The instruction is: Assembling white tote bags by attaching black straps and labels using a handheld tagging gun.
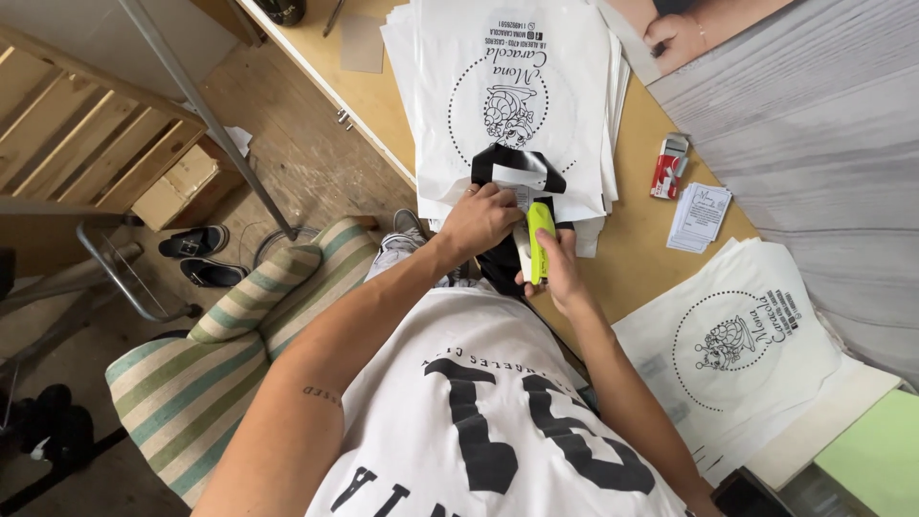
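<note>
While the left hand [479,220] pinches black fabric [507,168], right fingers [555,251] wrap the lime stapler [538,239] beside it.

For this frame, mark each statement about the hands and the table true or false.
1. The right hand holds a yellow-green stapler. True.
2. The left hand rests on the striped chair. False: it presses on the black item at the table edge.
3. A stack of white printed bags lies in front of the person. True.
4. The red lighter lies on the floor. False: it lies on the table, beside a small stack of cards.
5. Dark shoes sit on the floor. True.
</note>
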